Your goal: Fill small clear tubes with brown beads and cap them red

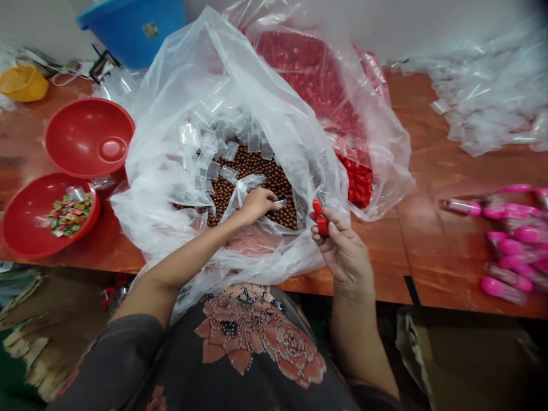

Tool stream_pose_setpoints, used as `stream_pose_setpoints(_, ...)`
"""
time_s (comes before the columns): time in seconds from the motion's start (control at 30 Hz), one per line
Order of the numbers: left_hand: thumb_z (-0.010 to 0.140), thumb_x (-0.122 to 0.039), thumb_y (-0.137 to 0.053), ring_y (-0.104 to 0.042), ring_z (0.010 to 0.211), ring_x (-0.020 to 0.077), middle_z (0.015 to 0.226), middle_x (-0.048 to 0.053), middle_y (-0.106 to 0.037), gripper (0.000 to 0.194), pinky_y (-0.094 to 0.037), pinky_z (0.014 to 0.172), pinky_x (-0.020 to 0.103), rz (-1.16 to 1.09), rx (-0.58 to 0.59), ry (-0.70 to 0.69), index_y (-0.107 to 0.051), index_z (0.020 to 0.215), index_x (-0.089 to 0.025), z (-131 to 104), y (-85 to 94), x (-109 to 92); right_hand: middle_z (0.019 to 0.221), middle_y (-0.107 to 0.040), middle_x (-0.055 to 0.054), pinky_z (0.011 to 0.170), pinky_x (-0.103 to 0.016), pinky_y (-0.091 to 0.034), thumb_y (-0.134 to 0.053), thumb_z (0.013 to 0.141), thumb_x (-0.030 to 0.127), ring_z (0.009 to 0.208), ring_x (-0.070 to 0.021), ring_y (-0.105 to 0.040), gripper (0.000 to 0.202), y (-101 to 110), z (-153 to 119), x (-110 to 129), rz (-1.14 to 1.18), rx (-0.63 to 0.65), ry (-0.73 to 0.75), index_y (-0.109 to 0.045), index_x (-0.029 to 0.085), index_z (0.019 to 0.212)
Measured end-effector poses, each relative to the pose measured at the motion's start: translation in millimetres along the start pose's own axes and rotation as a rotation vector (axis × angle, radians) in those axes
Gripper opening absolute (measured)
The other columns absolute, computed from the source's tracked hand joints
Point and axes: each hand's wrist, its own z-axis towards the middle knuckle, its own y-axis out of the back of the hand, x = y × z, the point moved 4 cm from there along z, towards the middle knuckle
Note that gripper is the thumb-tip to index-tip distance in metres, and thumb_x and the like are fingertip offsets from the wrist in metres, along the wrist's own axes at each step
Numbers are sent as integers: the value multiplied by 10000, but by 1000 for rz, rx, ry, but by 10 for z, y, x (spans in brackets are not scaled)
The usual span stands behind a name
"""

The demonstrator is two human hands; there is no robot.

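Note:
My left hand (257, 204) reaches into a large clear plastic bag (149, 154). Its fingers are closed on a small clear plastic container (280, 204) just above a heap of round brown balls (257, 165). More small clear containers (209, 145) lie on the heap's far side. My right hand (345, 245) is raised at the bag's right edge. Between its thumb and fingers is a red plastic cap (321, 226) with its lid flipped up.
Behind is a bag of red plastic pieces (295, 63). At left stand a red bowl (88, 134), another red bowl (17, 225) holding small wrapped pieces, and a blue tub (128, 28). Pink-capped tubes (514, 245) and a clear plastic pile (483, 97) lie at right.

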Motion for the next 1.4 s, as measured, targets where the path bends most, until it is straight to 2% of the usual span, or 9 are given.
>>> stream_pose_setpoints(0.23, 712, -236, -768, -635, 779, 175, 844, 56, -740, 289, -455, 765, 282, -173, 66, -28, -774, 963, -93, 70, -119, 71, 1174, -712, -7, 637, -224, -561, -822, 707, 323, 736, -83, -626, 425, 25, -4, -45, -58, 8, -1, -735, 313, 1123)
stream_pose_setpoints(0.43, 675, -142, -760, -637, 787, 151, 851, 24, -736, 248, -483, 830, 289, -386, 101, 0, -768, 922, -123, 83, -148, 149, 1020, -745, -18, 700, -276, -543, -740, 801, 360, 781, -120, -657, 323, 41, -19, -37, -94, -53, 97, -720, 309, 1120)
stream_pose_setpoints(0.57, 670, -95, -757, -611, 703, 116, 786, 9, -711, 234, -499, 785, 280, -544, 117, 69, -750, 903, -113, 46, -143, 171, 1062, -737, -13, 704, -247, -514, -680, 860, 382, 828, -108, -651, 322, 11, -27, -14, -155, -39, 139, -677, 323, 1177)
stream_pose_setpoints(0.7, 681, -91, -763, -604, 654, 95, 749, 4, -688, 279, -519, 734, 275, -738, 194, 140, -723, 956, -108, -54, -99, 158, 1151, -712, -28, 670, -227, -495, -740, 808, 369, 878, -115, -651, 375, -25, 8, 35, -220, -54, 192, -674, 303, 1171)
stream_pose_setpoints(0.8, 673, -93, -781, -623, 716, 95, 831, 22, -704, 324, -517, 769, 276, -826, 187, 116, -703, 986, -108, -189, 5, 113, 1106, -718, -14, 731, -252, -533, -773, 771, 363, 820, -104, -645, 365, -98, 81, 64, -203, -52, 197, -702, 292, 1121)
stream_pose_setpoints(0.97, 736, -180, -757, -654, 829, 118, 991, 63, -722, 334, -511, 848, 301, -831, 198, 10, -688, 1056, -118, -529, 141, -1, 1051, -725, 27, 908, -340, -566, -788, 755, 337, 915, -129, -681, 369, -311, 245, 110, -200, 7, 229, -707, 325, 1115)
stream_pose_setpoints(1.1, 746, -190, -742, -665, 971, 158, 1112, 83, -723, 349, -495, 950, 335, -766, 133, -75, -707, 1091, -146, -742, 173, -49, 1094, -734, 21, 969, -376, -558, -794, 746, 294, 1019, -155, -683, 378, -487, 302, 120, -295, 94, 239, -719, 329, 1115)
stream_pose_setpoints(1.27, 771, -198, -718, -661, 1051, 188, 1150, 97, -720, 335, -482, 1002, 372, -693, 60, -143, -713, 1103, -152, -847, 157, -42, 1078, -737, 13, 956, -397, -566, -807, 734, 326, 997, -168, -682, 332, -617, 242, 106, -446, 140, 249, -751, 307, 1061)
stream_pose_setpoints(1.4, 777, -203, -717, -665, 1031, 178, 1132, 94, -727, 326, -478, 1008, 368, -685, 39, -153, -713, 1099, -155, -894, 160, -19, 1127, -709, 17, 957, -362, -560, -755, 791, 363, 1011, -152, -659, 452, -651, 196, 145, -440, 138, 316, -668, 364, 1235)
